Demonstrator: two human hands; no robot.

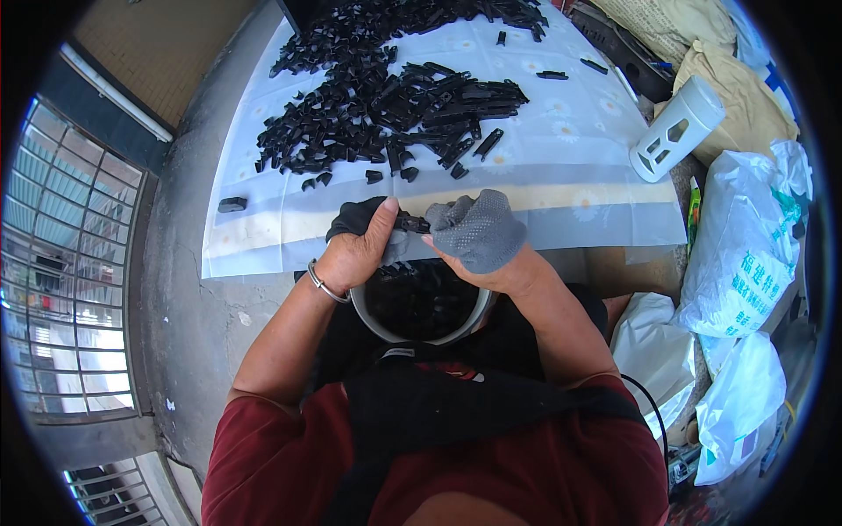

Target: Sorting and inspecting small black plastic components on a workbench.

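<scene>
Head view, both hands (421, 241) gripping black clip (410, 223)

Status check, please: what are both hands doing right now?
Left hand and gloved right hand pinch one small black plastic part. Bowl of parts below. Nothing blocking.

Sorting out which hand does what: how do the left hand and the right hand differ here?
The left hand shows bare thumb and back, with a metal bangle at the wrist; the right hand wears a grey dotted glove and no bangle. Both grip the same small black plastic part above a bowl of such parts.
</scene>
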